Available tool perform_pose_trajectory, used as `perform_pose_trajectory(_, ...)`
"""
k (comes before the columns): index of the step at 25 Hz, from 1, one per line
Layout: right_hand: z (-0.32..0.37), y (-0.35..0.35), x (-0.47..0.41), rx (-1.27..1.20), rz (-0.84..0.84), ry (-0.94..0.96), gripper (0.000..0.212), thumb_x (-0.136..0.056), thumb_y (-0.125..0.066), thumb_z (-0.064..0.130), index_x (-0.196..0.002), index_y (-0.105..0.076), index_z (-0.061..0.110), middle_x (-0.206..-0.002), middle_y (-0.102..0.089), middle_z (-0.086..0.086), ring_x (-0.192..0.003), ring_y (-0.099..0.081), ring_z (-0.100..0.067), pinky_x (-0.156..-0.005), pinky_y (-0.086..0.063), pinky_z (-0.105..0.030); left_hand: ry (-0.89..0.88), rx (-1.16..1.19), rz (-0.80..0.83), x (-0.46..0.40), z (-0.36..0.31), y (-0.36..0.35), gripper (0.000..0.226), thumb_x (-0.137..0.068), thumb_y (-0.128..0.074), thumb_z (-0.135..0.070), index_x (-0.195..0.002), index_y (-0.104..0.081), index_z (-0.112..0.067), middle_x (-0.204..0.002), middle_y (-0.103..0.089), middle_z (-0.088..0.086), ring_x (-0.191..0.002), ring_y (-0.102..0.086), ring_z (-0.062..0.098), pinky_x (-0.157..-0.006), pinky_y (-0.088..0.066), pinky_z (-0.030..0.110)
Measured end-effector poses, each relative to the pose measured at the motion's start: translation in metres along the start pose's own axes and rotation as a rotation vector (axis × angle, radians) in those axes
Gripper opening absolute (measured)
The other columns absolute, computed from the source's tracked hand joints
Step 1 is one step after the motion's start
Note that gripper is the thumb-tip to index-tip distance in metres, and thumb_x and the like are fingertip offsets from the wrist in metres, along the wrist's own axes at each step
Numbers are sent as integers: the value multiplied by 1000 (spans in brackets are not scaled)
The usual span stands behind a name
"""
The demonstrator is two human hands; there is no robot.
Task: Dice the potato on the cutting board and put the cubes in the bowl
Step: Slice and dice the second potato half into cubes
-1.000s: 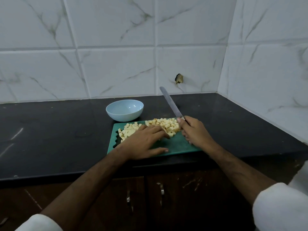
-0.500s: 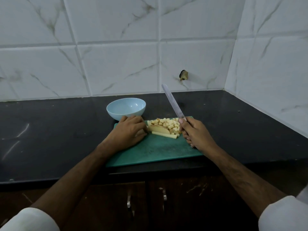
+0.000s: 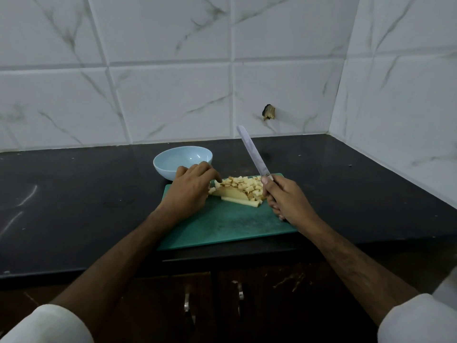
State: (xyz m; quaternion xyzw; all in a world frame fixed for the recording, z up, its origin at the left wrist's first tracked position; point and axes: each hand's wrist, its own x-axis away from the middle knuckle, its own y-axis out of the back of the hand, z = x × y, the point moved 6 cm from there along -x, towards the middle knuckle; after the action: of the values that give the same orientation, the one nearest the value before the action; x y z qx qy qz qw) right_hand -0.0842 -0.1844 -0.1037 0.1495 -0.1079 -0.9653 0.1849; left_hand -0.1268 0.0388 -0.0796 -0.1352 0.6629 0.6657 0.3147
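Potato work sits at the far end of the green plastic cutting board (image 3: 230, 226): a heap of small pale diced cubes (image 3: 243, 186) beside an uncut pale potato wedge (image 3: 231, 193) and strip. Curled left hand (image 3: 191, 191) covers the heap's left edge; whether it grips cubes cannot be told. Right hand (image 3: 288, 200) grips a steel-bladed knife (image 3: 252, 152), tip raised. Empty pale-blue ceramic bowl (image 3: 181, 160) stands just behind. Cubes look light, wet, probably slippery; scoop underneath. No writing is legible.

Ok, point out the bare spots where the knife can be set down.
Bare counter left of the bowl, and bare counter right of the cutting board. The board's near half is bare too. Its far edge is crowded with potato cubes and both hands.
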Motion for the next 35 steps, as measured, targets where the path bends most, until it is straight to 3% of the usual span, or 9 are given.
perform_pose_trajectory(3,0,2,1,-9,-2,1,36,-106,-50,38,-82,-54,12,-54,-37,4,-43,-29,-10,-41,-26,-23,-172,-7,66,1,-21,-4,14,-93,-56,-30,-105,-63,-29,-106,-56,-9,-96,-54,13,-78,-31,33)
perform_pose_trajectory(4,0,2,1,-11,-3,0,36,-106,-50,38,-82,-54,12,-54,-37,4,-43,-29,-10,-41,-26,-23,-193,-25,96,2,-25,-6,18,-95,-52,-40,-104,-64,-30,-104,-56,-10,-95,-53,11,-78,-34,34)
perform_pose_trajectory(7,0,2,1,-13,-10,-5,36,-106,-51,39,-82,-54,12,-54,-37,5,-43,-29,-10,-41,-26,-23,-126,30,147,1,-23,-12,26,-94,-49,-54,-101,-60,-32,-103,-52,-13,-95,-50,8,-80,-36,33)
perform_pose_trajectory(12,0,2,2,-16,-8,-2,36,-106,-50,39,-82,-55,12,-54,-37,5,-44,-29,-10,-41,-26,-24,-125,150,179,10,-27,-9,13,-93,-60,-43,-95,-55,-31,-99,-56,-15,-94,-53,8,-81,-35,36)
perform_pose_trajectory(17,0,2,2,-13,-22,-9,36,-105,-51,40,-83,-55,12,-56,-38,3,-44,-29,-11,-42,-26,-24,-130,192,149,19,-28,3,17,-92,-66,-25,-108,-63,-30,-98,-60,-17,-94,-57,4,-78,-28,33)
perform_pose_trajectory(22,2,2,4,25,-34,-15,36,-106,-51,39,-83,-56,11,-55,-39,4,-44,-30,-10,-42,-27,-24,-74,42,177,25,-26,0,28,-93,-51,-50,-105,-67,-31,-105,-56,-11,-100,-52,11,-79,-29,35)
perform_pose_trajectory(26,4,2,5,37,-42,-17,38,-106,-50,40,-84,-56,10,-55,-39,3,-44,-31,-11,-42,-28,-24,-21,124,225,21,-30,4,10,-91,-60,-43,-93,-61,-34,-97,-56,-18,-98,-51,6,-81,-27,34)
perform_pose_trajectory(29,4,3,5,55,-45,-20,39,-106,-50,41,-84,-57,9,-56,-39,2,-45,-31,-11,-42,-27,-25,0,191,198,30,-29,12,10,-89,-66,-35,-91,-58,-30,-88,-57,-19,-92,-54,4,-79,-27,35)
perform_pose_trajectory(35,17,-2,10,169,63,-70,37,-106,-50,37,-82,-56,10,-56,-38,0,-43,-33,-12,-42,-30,-26,12,238,155,49,-22,16,15,-95,-62,-37,-109,-56,-38,-89,-49,-24,-88,-48,-4,-82,-26,30)
